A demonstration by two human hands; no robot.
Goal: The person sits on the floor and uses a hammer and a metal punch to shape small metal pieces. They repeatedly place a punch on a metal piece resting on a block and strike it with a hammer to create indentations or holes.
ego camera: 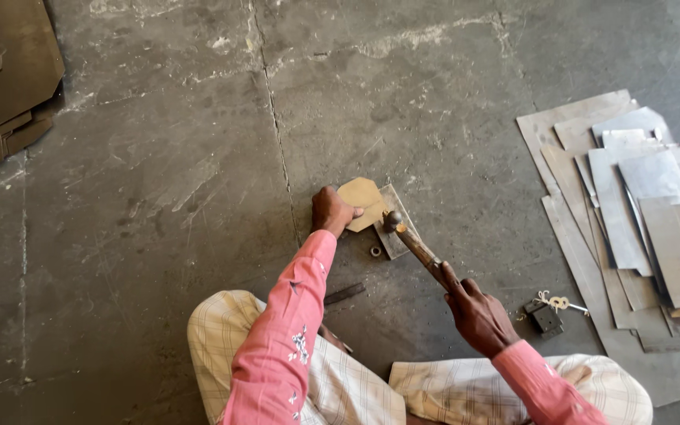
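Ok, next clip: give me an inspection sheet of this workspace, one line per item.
Surface: bare concrete floor, cracked and scuffed; the person sits on it.
Job's things: octagonal metal piece lying on a flat metal block; hammer with its head at the piece's edge.
Clutter: small ring, dark flat bar, padlock with keys.
Hands: left hand presses on the octagonal piece; right hand grips the hammer handle.
Cables: nothing seen.
Surroundings: pile of grey metal sheets at the right; dark sheets at top left.
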